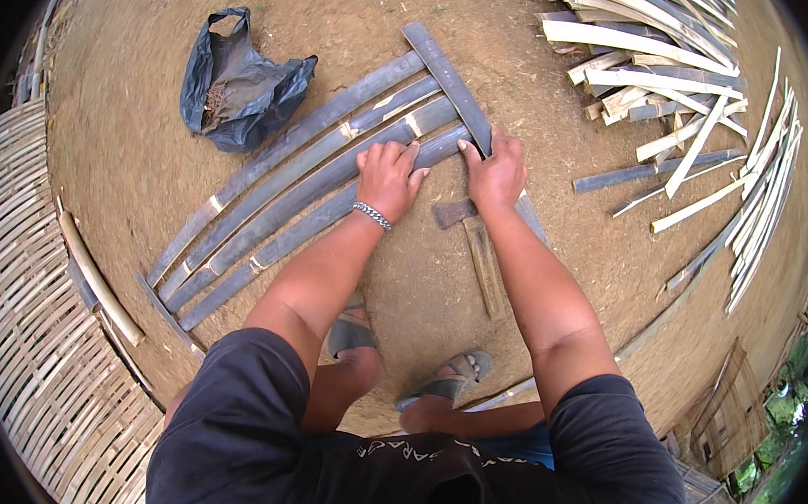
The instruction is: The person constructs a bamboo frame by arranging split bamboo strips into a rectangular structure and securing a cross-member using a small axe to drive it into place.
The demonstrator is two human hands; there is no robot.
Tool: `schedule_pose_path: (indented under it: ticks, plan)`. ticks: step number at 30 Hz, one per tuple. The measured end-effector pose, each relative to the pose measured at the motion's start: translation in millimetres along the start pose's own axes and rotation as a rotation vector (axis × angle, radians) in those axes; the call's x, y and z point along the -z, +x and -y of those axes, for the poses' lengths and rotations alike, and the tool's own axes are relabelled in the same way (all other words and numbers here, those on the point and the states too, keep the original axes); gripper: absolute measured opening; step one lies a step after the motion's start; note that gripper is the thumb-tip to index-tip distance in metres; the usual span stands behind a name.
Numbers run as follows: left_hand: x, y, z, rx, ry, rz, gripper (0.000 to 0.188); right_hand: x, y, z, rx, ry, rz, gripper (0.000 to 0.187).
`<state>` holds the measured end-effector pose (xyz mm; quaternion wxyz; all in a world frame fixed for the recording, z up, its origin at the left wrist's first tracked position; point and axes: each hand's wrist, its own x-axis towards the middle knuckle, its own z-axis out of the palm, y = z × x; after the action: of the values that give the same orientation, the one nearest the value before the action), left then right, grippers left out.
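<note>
On the ground lies a frame of several dark split bamboo slats (pixel 315 182), running from lower left to upper right. A bamboo crosspiece (pixel 448 88) joins their far right ends, and another crosspiece (pixel 171 315) lies at the near left ends. My left hand (pixel 388 178) rests with bent fingers over the slats near the right end, holding the nearest ones down. My right hand (pixel 497 174) is closed around the corner where the crosspiece's lower end meets the nearest slat; its fingertips are partly hidden. Just below, between my forearms, lies a hatchet (pixel 483 262) with a wooden handle.
A black plastic bag (pixel 265 97) with small rusty-brown pieces, probably nails, sits at upper left. Piles of split bamboo (pixel 652 59) and thin pale strips (pixel 765 207) lie at right. A woven bamboo panel (pixel 40 301) lines the left side. My sandalled feet are below the frame.
</note>
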<state>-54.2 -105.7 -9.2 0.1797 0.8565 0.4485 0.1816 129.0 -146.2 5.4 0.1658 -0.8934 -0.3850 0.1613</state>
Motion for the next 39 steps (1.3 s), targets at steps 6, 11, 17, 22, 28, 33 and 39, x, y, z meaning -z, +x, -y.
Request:
schedule_pose_path:
  ticks: [6, 11, 17, 22, 28, 33, 39]
  plan:
    - [0.2, 0.4, -1.4, 0.02, -0.006, 0.014, 0.048, -1.2, 0.5, -3.1, 0.029, -0.034, -0.006, 0.064]
    - [1.2, 0.7, -1.7, 0.032, 0.008, 0.033, 0.049, -1.9, 0.2, -4.1, 0.05, -0.043, -0.003, 0.063]
    - [0.4, 0.1, -1.6, 0.029, 0.009, 0.019, 0.049, -1.8, -1.0, -3.9, 0.063, -0.056, -0.006, 0.064]
    - [-0.2, 0.5, -2.4, 0.023, 0.006, 0.008, 0.049, -7.6, -0.6, -8.9, 0.071, -0.046, -0.029, 0.063]
    - [-0.1, 0.1, -2.7, 0.031, 0.006, 0.008, 0.048, -7.6, -0.9, -8.3, 0.06, -0.047, -0.024, 0.063]
    - [-7.1, -5.3, 6.4, 0.053, -0.056, 0.001, 0.049, -6.2, -1.7, -5.7, 0.062, -0.057, 0.006, 0.064]
    - [-1.7, -4.3, 4.6, 0.087, -0.125, 0.045, 0.053, -4.9, -1.0, -7.9, 0.057, -0.084, 0.022, 0.066]
